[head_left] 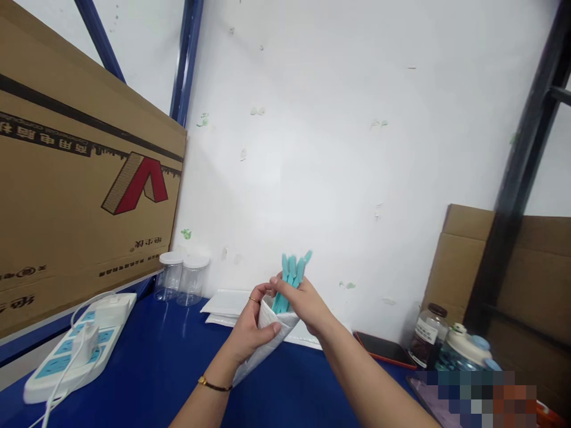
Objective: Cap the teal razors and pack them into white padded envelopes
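Observation:
My left hand (pixel 250 330) is closed round a white padded pouch (pixel 267 342), held upright above the blue table (pixel 160 362). Several teal plastic sticks (pixel 292 279) poke out of the pouch's open top. My right hand (pixel 303 303) pinches those sticks near the pouch mouth. A ring and a thin bracelet show on my left hand and wrist.
A large cardboard box (pixel 75 190) leans at the left. A white power strip (pixel 80 345) with plugs lies below it. Two clear jars (pixel 182 276) and stacked white pouches (pixel 225 306) sit by the wall. A phone (pixel 383 351), a dark bottle (pixel 428 336) and a blue jug (pixel 466 353) stand at the right.

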The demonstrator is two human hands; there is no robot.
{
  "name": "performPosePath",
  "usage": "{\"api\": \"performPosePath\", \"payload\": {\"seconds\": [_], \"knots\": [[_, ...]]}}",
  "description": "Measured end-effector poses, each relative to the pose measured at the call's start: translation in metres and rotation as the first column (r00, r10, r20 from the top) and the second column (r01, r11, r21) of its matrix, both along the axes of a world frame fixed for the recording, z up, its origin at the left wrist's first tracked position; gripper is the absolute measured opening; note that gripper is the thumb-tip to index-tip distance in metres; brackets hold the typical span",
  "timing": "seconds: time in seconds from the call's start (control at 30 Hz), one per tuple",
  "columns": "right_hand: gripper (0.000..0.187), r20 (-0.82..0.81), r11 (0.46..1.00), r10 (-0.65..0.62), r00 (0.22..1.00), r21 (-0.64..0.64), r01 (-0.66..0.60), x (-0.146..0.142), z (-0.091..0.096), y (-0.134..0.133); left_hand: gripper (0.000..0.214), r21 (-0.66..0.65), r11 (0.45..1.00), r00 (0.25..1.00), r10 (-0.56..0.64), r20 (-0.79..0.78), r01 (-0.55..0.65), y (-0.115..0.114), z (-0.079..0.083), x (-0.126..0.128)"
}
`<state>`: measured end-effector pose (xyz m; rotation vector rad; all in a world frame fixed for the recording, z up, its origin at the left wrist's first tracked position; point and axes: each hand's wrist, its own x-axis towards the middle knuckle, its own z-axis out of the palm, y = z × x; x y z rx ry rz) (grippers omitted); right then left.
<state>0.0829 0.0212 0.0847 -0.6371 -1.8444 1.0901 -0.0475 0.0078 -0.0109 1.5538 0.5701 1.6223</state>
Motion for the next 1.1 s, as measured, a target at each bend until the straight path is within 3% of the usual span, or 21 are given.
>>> {"api": "performPosePath", "payload": {"seconds": [0.27,0.57,0.67,0.77,0.83,0.9,1.0,1.1], "knots": [[0.026,0.039,0.982,0.107,0.993,-0.163,-0.099,-0.004,-0.001,0.005,0.068,0.023,1.0,0.998,-0.003,0.069,0.001,-0.001,0.004,-0.002],[0.024,0.089,0.987,0.067,0.994,-0.153,-0.053,-0.011,-0.002,0.003,0.066,0.047,0.999,0.999,0.003,0.045,-0.005,0.003,0.0,-0.009],[0.023,0.079,0.993,0.015,0.997,-0.115,-0.006,-0.013,-0.007,0.006,0.093,0.083,0.996,0.991,0.024,-0.132,-0.013,0.001,0.0,-0.014],[0.02,0.077,0.997,-0.037,0.996,-0.064,0.042,-0.015,-0.012,0.012,0.128,0.091,0.988,0.891,0.155,-0.427,-0.128,-0.001,-0.002,-0.017],[0.021,0.096,0.996,-0.048,0.994,-0.067,0.055,-0.012,-0.014,0.016,0.126,0.073,0.981,0.825,0.192,-0.531,-0.181,-0.002,-0.003,-0.016],[0.026,0.107,0.994,-0.046,0.993,-0.093,0.056,-0.003,-0.014,0.019,0.115,0.029,0.984,0.811,0.161,-0.563,-0.175,-0.004,-0.003,-0.015],[0.042,0.074,0.994,0.068,0.995,-0.093,-0.061,0.027,-0.012,0.019,0.106,-0.03,0.991,0.812,0.093,-0.577,-0.134,-0.006,0.0,-0.015],[0.071,0.156,0.946,0.323,0.933,-0.022,-0.324,0.065,-0.014,0.013,0.106,-0.081,0.996,0.811,-0.012,-0.585,-0.044,-0.006,0.001,-0.014]]}}
